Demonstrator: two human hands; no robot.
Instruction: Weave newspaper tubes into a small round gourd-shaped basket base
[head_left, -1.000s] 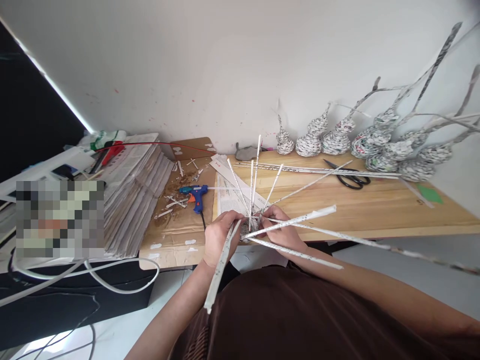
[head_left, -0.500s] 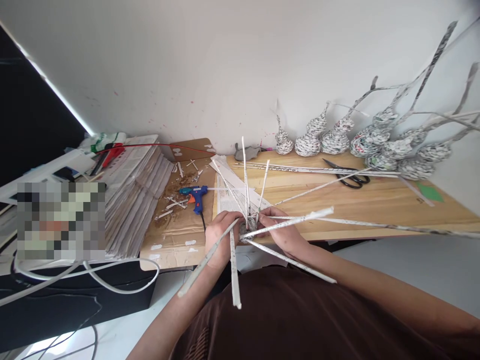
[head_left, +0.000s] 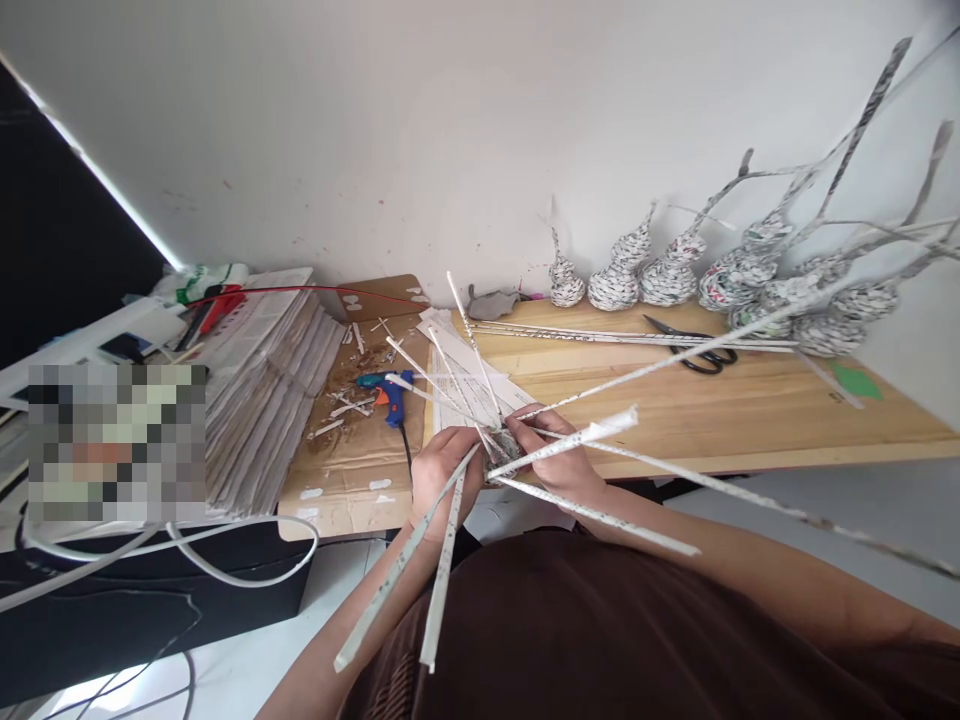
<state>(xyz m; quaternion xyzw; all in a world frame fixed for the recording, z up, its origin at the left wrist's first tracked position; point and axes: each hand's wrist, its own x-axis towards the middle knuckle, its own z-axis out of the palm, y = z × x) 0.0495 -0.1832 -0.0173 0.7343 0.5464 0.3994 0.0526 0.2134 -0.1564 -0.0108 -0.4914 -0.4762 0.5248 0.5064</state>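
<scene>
Two hands work close together at the near edge of one wooden tabletop (head_left: 712,410), with one small woven paper piece (head_left: 507,452) held between them. The left hand (head_left: 448,478) has its fingers curled together and clamped on the piece's left side; the right hand (head_left: 559,460) pinches its right rim, thumb and fingers closed, some tips hidden. About ten paper tubes (head_left: 611,427) fan out from the piece: two towards the near left, four to the far left, four to the right. Beyond lie one blue glue gun (head_left: 395,405) on the left, one pair of scissors (head_left: 701,352) on the right and one green scrap (head_left: 857,380) farther right. At least six woven gourds (head_left: 619,280) line the far right; one newspaper stack (head_left: 285,370) stands left.
</scene>
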